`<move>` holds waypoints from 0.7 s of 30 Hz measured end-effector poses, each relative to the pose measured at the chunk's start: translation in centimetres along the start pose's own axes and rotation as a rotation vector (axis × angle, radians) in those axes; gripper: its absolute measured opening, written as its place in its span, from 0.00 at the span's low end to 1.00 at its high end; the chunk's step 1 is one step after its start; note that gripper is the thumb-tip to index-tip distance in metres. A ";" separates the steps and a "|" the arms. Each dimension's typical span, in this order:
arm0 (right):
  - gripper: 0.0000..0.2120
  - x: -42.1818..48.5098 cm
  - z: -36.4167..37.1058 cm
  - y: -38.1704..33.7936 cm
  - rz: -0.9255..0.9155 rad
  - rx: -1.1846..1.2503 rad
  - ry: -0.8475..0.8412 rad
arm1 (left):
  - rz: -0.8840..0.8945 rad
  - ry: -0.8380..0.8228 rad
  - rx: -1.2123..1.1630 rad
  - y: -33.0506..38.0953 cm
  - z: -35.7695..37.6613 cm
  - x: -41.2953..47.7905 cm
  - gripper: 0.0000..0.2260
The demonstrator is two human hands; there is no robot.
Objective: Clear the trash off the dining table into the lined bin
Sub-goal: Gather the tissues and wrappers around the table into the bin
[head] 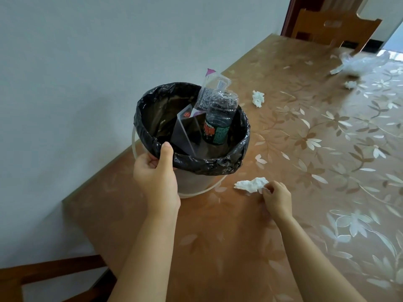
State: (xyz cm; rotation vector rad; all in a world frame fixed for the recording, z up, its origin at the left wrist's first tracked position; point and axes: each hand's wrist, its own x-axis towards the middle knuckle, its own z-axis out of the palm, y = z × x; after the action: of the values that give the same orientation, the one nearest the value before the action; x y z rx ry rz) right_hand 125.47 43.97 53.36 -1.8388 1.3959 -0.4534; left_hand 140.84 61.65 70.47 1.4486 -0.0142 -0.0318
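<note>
While the left hand (156, 171) held the bin (196, 149) by its rim, the right hand (275, 198) pinched a white tissue (250, 184) on the table (218, 225).

The bin stood on the table near the wall edge, with a black bag (218, 163) folded over its top. The left thumb sat on the bag at the near rim and the fingers were curled around the outside. A clear bottle (220, 118) with a green label stood in the bin, with a plastic wrapper (209, 92) poking up beside it. The right fingertips were closed on the near end of the tissue, which lay on the table just beside the bin. Another crumpled tissue (258, 98) lay past the bin. A small tissue ball (350, 84) and a clear plastic bag (362, 64) lay far off by a wooden chair (333, 27).
</note>
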 end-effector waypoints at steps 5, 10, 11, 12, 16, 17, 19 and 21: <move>0.04 -3.0 -2.0 -2.5 -0.034 0.110 0.134 | 0.003 0.006 0.004 1.0 -3.0 -0.2 0.09; 0.05 -7.3 -5.1 -7.8 -0.117 0.241 0.301 | -0.012 0.002 0.023 2.3 -7.8 -0.2 0.09; 0.06 -8.3 -5.7 -9.0 -0.140 0.268 0.330 | -0.014 -0.004 0.026 2.7 -9.0 -0.2 0.08; 0.06 -9.5 -6.2 -10.3 -0.166 0.294 0.350 | -0.013 -0.012 0.032 3.0 -10.1 -0.2 0.08; 0.05 -14.7 -6.4 -15.4 -0.310 0.310 0.353 | 0.033 -0.018 0.087 3.9 -14.5 0.0 0.08; 0.04 -15.9 -6.1 -16.5 -0.345 0.320 0.325 | 0.052 -0.026 0.111 4.0 -15.5 0.1 0.08; 0.04 -18.5 -5.1 -18.6 -0.413 0.334 0.260 | 0.072 -0.037 0.158 4.2 -17.3 0.1 0.10; 0.05 -21.0 -3.8 -20.5 -0.491 0.312 0.189 | 0.087 -0.042 0.164 4.4 -19.1 0.2 0.10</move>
State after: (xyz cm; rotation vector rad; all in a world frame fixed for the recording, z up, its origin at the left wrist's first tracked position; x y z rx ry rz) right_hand 129.24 64.21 74.55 -1.8992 0.9093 -1.0547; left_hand 141.61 81.14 72.50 1.6096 -0.1163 0.0108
